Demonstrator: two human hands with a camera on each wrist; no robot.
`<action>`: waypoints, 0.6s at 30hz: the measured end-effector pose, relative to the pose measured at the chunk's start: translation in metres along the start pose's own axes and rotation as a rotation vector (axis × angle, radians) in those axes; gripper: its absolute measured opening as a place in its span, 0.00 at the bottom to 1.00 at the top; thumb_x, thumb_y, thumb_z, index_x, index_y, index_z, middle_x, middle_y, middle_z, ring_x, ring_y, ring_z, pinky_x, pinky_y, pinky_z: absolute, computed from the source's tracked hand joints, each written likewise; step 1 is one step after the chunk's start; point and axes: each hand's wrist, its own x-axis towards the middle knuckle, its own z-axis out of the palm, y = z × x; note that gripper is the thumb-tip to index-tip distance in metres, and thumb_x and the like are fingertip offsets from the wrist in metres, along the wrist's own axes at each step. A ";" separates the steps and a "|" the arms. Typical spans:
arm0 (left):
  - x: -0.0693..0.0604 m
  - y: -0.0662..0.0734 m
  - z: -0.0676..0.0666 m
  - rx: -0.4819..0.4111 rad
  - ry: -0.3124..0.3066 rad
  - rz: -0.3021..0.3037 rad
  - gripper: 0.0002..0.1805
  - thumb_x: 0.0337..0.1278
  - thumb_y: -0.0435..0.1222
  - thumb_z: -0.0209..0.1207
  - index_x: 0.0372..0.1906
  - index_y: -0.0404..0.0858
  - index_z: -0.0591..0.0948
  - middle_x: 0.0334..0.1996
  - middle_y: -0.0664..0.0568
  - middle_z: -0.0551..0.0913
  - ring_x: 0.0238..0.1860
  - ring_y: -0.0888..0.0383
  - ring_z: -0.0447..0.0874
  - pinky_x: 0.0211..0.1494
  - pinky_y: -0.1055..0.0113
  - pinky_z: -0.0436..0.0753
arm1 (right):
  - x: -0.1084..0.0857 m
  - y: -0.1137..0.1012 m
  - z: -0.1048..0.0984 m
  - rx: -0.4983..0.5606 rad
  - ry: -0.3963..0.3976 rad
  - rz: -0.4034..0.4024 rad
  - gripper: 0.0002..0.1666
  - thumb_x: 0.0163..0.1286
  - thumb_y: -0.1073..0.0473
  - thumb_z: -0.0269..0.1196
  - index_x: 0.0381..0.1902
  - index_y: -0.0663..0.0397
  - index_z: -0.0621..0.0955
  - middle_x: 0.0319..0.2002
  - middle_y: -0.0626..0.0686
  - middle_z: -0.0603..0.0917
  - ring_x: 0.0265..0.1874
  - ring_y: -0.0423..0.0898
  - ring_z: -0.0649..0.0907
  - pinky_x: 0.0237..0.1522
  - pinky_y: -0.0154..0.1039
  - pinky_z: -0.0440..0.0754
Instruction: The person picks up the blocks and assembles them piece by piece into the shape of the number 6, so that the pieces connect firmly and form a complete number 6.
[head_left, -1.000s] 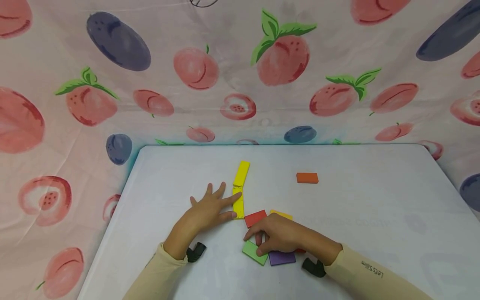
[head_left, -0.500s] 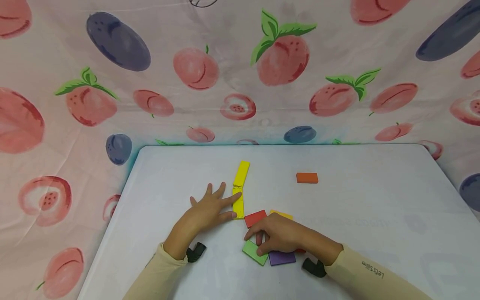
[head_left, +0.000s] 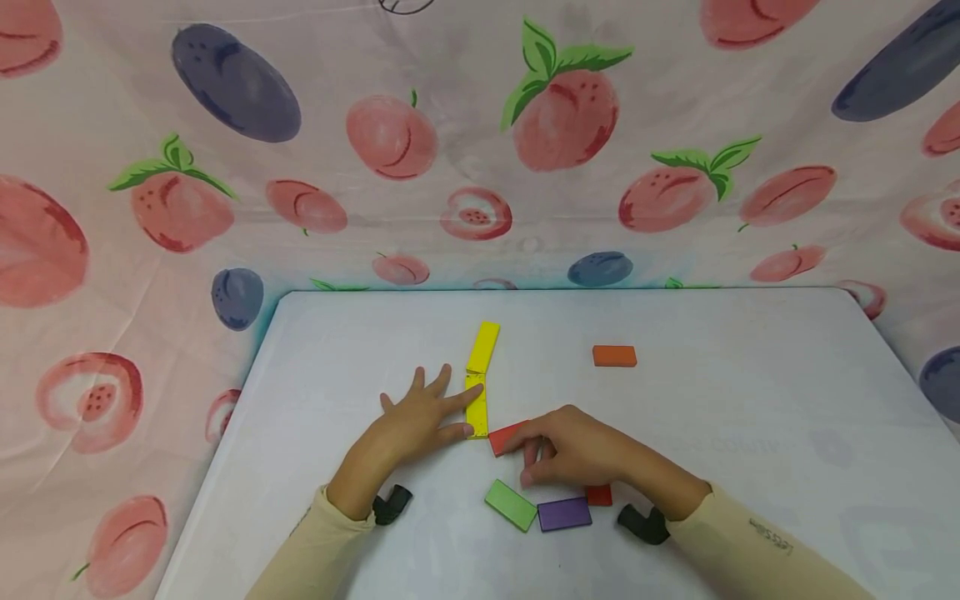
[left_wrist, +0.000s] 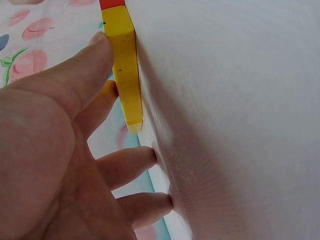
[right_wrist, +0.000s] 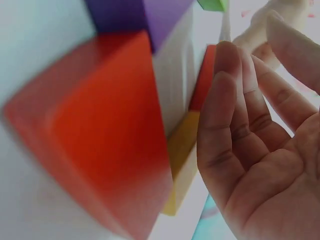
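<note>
My left hand (head_left: 416, 421) rests on the board with fingers spread. Its index fingertip and thumb touch the nearer yellow block (head_left: 477, 412), whose side shows in the left wrist view. A second yellow block (head_left: 483, 347) extends end to end from it. My right hand (head_left: 585, 450) is over a red block (head_left: 504, 439), index finger reaching onto or just above it; contact is unclear. The right wrist view shows loosely bent fingers and the thumb apart, holding nothing. An amber block (right_wrist: 182, 150) is there too, hidden under the hand in the head view.
Near the right hand lie a green block (head_left: 511, 505), a purple block (head_left: 565, 514) and another red block (head_left: 599, 496). An orange block (head_left: 615, 356) sits farther back on the white board (head_left: 750, 375). Fruit-patterned cloth (head_left: 480, 125) hangs behind and at the sides.
My right hand has left the green block and moved right and slightly away toward the red block. The left hand stays in place on the yellow block.
</note>
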 end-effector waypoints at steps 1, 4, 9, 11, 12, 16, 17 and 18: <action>0.000 0.000 0.000 0.001 -0.001 -0.001 0.34 0.65 0.57 0.62 0.75 0.68 0.67 0.82 0.44 0.54 0.81 0.29 0.42 0.63 0.13 0.50 | -0.001 0.001 -0.003 0.005 0.008 -0.002 0.20 0.65 0.51 0.74 0.55 0.39 0.86 0.32 0.37 0.85 0.28 0.40 0.82 0.32 0.32 0.80; 0.000 0.000 0.000 0.006 0.000 -0.004 0.34 0.65 0.56 0.62 0.75 0.68 0.68 0.82 0.44 0.54 0.81 0.29 0.43 0.63 0.14 0.51 | -0.004 0.004 -0.011 0.011 0.047 -0.006 0.20 0.65 0.49 0.73 0.54 0.40 0.87 0.31 0.37 0.85 0.28 0.40 0.82 0.32 0.32 0.80; 0.000 0.001 0.000 0.004 0.001 -0.009 0.33 0.65 0.56 0.62 0.74 0.68 0.68 0.82 0.44 0.55 0.81 0.29 0.43 0.63 0.14 0.50 | -0.009 0.011 -0.027 -0.017 0.146 -0.014 0.19 0.66 0.48 0.72 0.54 0.42 0.87 0.32 0.37 0.85 0.33 0.38 0.83 0.36 0.32 0.83; 0.000 0.001 0.000 0.002 0.000 -0.010 0.33 0.65 0.56 0.62 0.74 0.68 0.68 0.82 0.44 0.55 0.81 0.29 0.43 0.64 0.14 0.49 | -0.011 0.015 -0.033 -0.026 0.188 -0.009 0.19 0.66 0.48 0.72 0.54 0.43 0.87 0.33 0.37 0.86 0.35 0.38 0.83 0.39 0.33 0.84; 0.000 0.001 0.000 0.002 0.000 -0.010 0.33 0.65 0.56 0.62 0.75 0.68 0.68 0.82 0.44 0.54 0.81 0.29 0.42 0.64 0.14 0.49 | -0.012 0.017 -0.036 -0.030 0.210 -0.003 0.19 0.66 0.49 0.72 0.54 0.44 0.87 0.33 0.38 0.86 0.36 0.38 0.83 0.39 0.33 0.84; 0.000 0.000 0.000 -0.003 0.001 -0.005 0.33 0.66 0.55 0.62 0.75 0.68 0.68 0.82 0.44 0.54 0.81 0.29 0.42 0.63 0.14 0.49 | -0.015 0.025 -0.049 -0.041 0.304 0.031 0.19 0.66 0.49 0.72 0.53 0.47 0.87 0.34 0.40 0.85 0.38 0.40 0.83 0.40 0.34 0.84; 0.000 0.000 0.000 -0.006 0.002 -0.003 0.33 0.66 0.55 0.62 0.75 0.68 0.68 0.82 0.44 0.54 0.81 0.29 0.42 0.63 0.14 0.49 | -0.016 0.027 -0.052 -0.047 0.329 0.038 0.19 0.66 0.50 0.73 0.53 0.47 0.87 0.34 0.41 0.85 0.38 0.40 0.84 0.40 0.35 0.84; 0.000 0.000 0.000 -0.008 0.003 -0.001 0.33 0.66 0.55 0.62 0.75 0.68 0.68 0.82 0.43 0.54 0.81 0.29 0.42 0.63 0.13 0.49 | -0.016 0.029 -0.055 -0.047 0.349 0.049 0.19 0.66 0.50 0.72 0.53 0.47 0.87 0.35 0.42 0.85 0.39 0.41 0.84 0.40 0.35 0.84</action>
